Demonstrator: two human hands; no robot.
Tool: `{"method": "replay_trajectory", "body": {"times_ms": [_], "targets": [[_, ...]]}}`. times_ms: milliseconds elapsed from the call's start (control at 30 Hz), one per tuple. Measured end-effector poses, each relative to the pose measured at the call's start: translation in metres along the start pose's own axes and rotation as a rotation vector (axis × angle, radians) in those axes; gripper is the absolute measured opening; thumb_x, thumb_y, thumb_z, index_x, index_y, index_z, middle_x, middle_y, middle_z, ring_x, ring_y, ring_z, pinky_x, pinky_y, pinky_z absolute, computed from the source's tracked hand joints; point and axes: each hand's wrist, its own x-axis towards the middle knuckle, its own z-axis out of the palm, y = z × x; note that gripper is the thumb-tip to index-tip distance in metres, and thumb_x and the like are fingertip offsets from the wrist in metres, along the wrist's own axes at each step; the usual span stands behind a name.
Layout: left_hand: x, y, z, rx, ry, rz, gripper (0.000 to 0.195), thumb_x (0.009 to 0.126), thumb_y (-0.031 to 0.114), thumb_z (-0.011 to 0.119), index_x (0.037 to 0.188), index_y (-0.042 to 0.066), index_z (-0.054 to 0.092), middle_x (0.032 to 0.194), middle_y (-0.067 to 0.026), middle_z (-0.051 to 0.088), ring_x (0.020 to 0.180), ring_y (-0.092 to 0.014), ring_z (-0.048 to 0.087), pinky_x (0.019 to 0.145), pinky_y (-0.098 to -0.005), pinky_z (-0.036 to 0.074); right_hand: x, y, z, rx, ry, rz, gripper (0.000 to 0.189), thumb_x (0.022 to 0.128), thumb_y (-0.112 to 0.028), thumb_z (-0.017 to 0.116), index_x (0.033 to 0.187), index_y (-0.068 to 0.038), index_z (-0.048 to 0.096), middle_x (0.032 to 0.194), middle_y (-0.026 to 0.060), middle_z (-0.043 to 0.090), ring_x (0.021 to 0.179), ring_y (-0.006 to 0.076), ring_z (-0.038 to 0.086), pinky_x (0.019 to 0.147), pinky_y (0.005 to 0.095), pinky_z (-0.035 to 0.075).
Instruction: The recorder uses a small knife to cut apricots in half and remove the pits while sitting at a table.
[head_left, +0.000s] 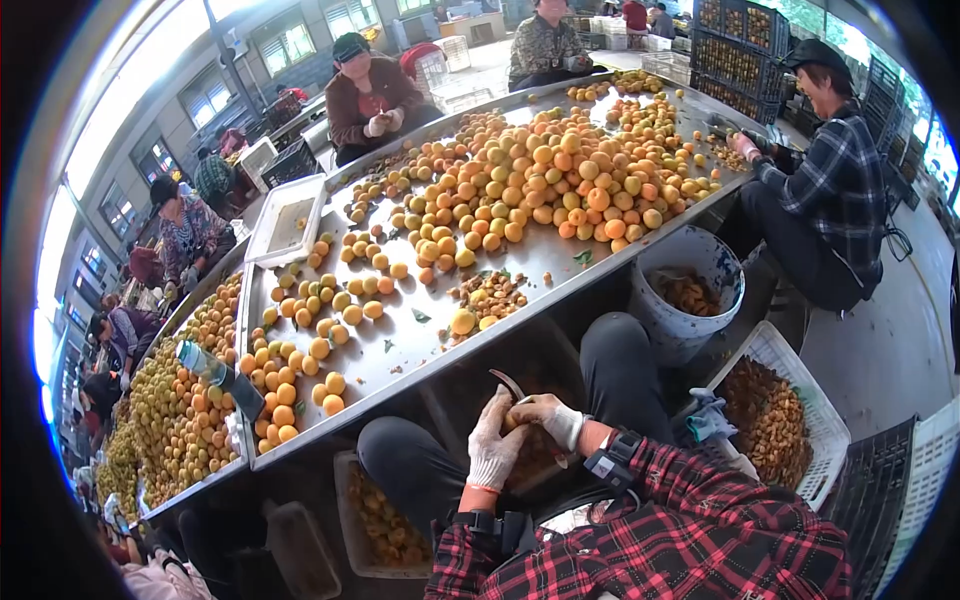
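My left hand, in a white knit glove, holds an apricot in front of my lap. My right hand, gloved too, meets it at the fruit. A knife with a curved blade sticks up between the two hands and appears gripped in the right one; its handle is mostly hidden by the fingers. Below my hands, between my knees, a container is partly hidden. Beyond my knees, a metal sorting table bears a large heap of apricots. A small pile of pits and scraps lies near its front edge.
A white bucket with cut fruit stands right of my knee. Beside it are a white basket of pits and a blue-grey glove. A tub of fruit sits left. A bottle lies on the table; several people work around it.
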Motion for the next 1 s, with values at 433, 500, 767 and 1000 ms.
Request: {"method": "replay_trajectory", "body": {"times_ms": [433, 500, 767, 1000], "targets": [[-0.006, 0.003, -0.010, -0.096, -0.128, -0.081, 0.043, 0.084, 0.003, 0.062, 0.127, -0.001, 0.059, 0.127, -0.0189, 0.062, 0.118, -0.027, 0.061, 0.102, -0.0327, 0.045, 0.012, 0.013, -0.011, -0.272, 0.130, -0.015, 0.023, 0.080, -0.023, 0.070, 0.093, -0.005, 0.071, 0.081, 0.0008, 0.066, 0.073, 0.0088, 0.059, 0.062, 0.0232, 0.045], [-0.003, -0.005, -0.005, -0.187, -0.057, -0.025, 0.040, 0.085, 0.001, 0.060, 0.125, -0.001, 0.060, 0.121, -0.0200, 0.065, 0.112, -0.028, 0.064, 0.098, -0.0324, 0.047, 0.007, 0.003, -0.009, -0.193, 0.093, -0.020, 0.024, 0.080, -0.022, 0.071, 0.096, -0.004, 0.070, 0.081, 0.0012, 0.067, 0.072, 0.0091, 0.061, 0.062, 0.0230, 0.047], [0.008, 0.003, -0.016, -0.760, 0.002, -0.382, 0.033, 0.096, 0.013, 0.057, 0.122, -0.007, 0.061, 0.121, -0.0127, 0.065, 0.109, -0.018, 0.061, 0.098, -0.0284, 0.045, 0.000, -0.017, -0.011, 0.027, -0.047, 0.005, 0.022, 0.081, -0.024, 0.063, 0.089, -0.003, 0.066, 0.073, 0.0017, 0.063, 0.056, 0.0093, 0.057, 0.050, 0.0202, 0.046], [0.006, -0.008, -0.003, -1.346, 0.110, -0.474, 0.041, 0.099, 0.021, 0.053, 0.129, -0.006, 0.053, 0.125, -0.0163, 0.060, 0.113, -0.027, 0.060, 0.098, -0.0366, 0.048, 0.008, -0.006, -0.011, 0.269, -0.039, -0.046, 0.026, 0.088, -0.018, 0.061, 0.107, -0.001, 0.063, 0.080, 0.0051, 0.065, 0.054, 0.0082, 0.055, 0.047, 0.0217, 0.048]]}}
